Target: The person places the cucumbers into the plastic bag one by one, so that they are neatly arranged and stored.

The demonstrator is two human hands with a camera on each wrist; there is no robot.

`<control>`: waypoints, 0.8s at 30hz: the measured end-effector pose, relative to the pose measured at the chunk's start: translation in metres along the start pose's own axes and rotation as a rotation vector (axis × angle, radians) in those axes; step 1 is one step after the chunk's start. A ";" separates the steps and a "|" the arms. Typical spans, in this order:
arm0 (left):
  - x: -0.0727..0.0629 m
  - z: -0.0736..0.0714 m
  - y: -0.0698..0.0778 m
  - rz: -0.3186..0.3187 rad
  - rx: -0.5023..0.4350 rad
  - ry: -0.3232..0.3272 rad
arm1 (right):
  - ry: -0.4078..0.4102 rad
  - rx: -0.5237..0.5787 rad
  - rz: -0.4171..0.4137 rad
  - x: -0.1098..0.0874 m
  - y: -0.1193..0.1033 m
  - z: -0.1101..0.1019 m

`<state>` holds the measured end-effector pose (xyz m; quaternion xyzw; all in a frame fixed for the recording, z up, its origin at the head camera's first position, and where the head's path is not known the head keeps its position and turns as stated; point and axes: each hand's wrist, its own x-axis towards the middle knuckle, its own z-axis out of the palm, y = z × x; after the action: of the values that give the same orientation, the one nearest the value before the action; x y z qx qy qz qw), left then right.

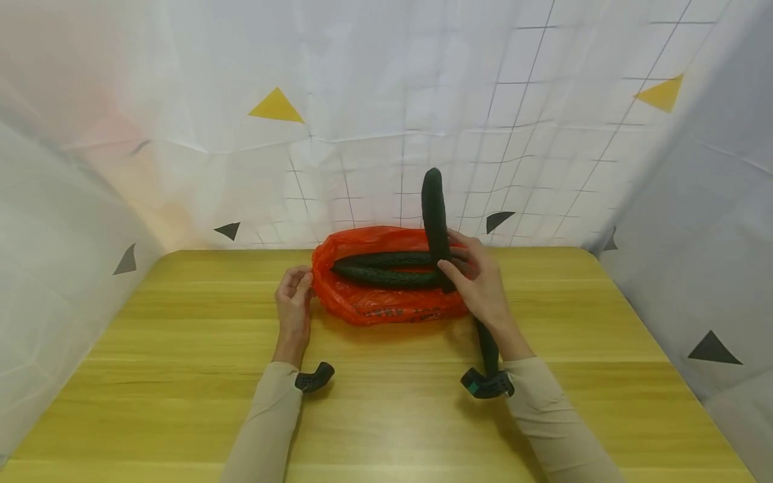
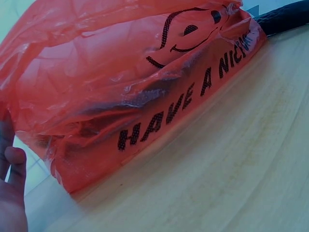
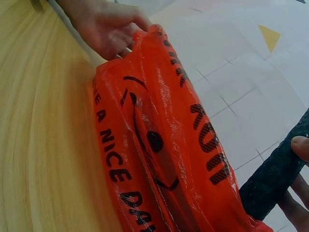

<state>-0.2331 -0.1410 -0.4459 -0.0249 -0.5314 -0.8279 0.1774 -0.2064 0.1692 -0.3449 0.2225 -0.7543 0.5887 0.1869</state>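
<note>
A red plastic bag (image 1: 395,316) with black lettering lies on the table, its mouth spread upward. Two dark green cucumbers (image 1: 386,276) rest inside it, side by side. My left hand (image 1: 294,295) pinches the bag's left rim between thumb and fingers; the right wrist view shows this hand (image 3: 108,31) at the bag's far end. Over the bag's right side, my right hand (image 1: 483,282) grips another cucumber (image 1: 435,208) near its lower end, thumb on one side and fingers on the other. That cucumber stands nearly upright, its lower end at the bag's opening.
One more cucumber (image 1: 486,345) lies on the wooden table (image 1: 386,416), partly under my right wrist. White sheeting (image 1: 362,80) with grid lines and yellow and dark triangles hangs behind the table and along both sides. Each wrist carries a black device (image 1: 315,378).
</note>
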 end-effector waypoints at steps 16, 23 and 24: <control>0.001 -0.001 0.001 0.007 0.010 0.012 | -0.111 -0.167 -0.130 -0.001 0.026 0.012; 0.001 0.000 0.001 0.012 -0.002 0.021 | -0.158 -0.216 -0.094 -0.003 0.035 0.015; 0.001 0.000 0.001 0.013 0.000 0.023 | -0.164 -0.225 -0.089 -0.004 0.035 0.015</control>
<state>-0.2333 -0.1418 -0.4453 -0.0191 -0.5291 -0.8271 0.1890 -0.2228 0.1621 -0.3786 0.2808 -0.8175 0.4715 0.1746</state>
